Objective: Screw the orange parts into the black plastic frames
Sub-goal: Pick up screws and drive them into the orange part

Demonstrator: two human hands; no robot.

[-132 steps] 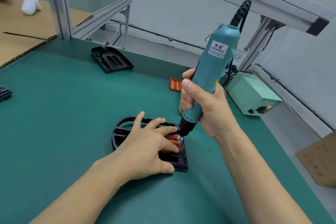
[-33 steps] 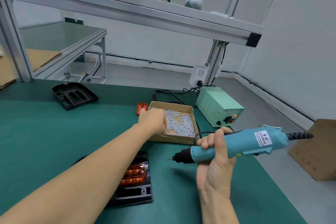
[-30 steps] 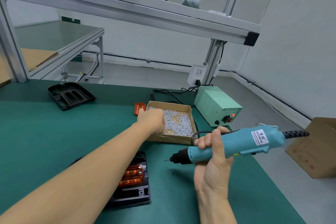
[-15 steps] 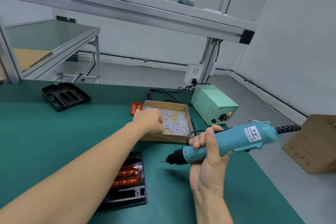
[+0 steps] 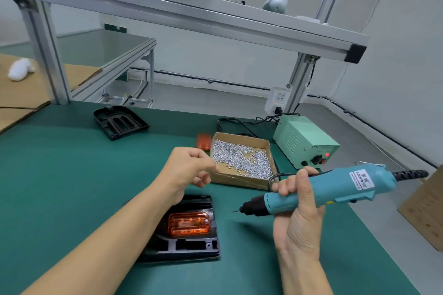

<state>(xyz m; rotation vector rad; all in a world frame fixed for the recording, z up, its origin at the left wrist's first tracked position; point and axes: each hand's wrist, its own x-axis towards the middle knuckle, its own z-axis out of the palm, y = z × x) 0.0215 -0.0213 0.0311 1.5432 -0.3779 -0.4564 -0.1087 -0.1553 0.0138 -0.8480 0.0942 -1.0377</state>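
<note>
On the green mat near the front edge, the black plastic frame (image 5: 191,244) lies flat with an orange part (image 5: 188,223) seated in its recess. Both look like light, rigid moulded plastic, likely to slide under driver pressure; best pinned by the frame's rim beside the part. Left hand (image 5: 189,168) hovers beside the screw box (image 5: 242,160), fingers curled with tips together, maybe pinching a screw, too small to tell. Right hand (image 5: 297,201) wraps the teal electric screwdriver (image 5: 318,193), held level, bit pointing left. A spare frame (image 5: 119,122) and spare orange piece (image 5: 204,141) sit farther back.
</note>
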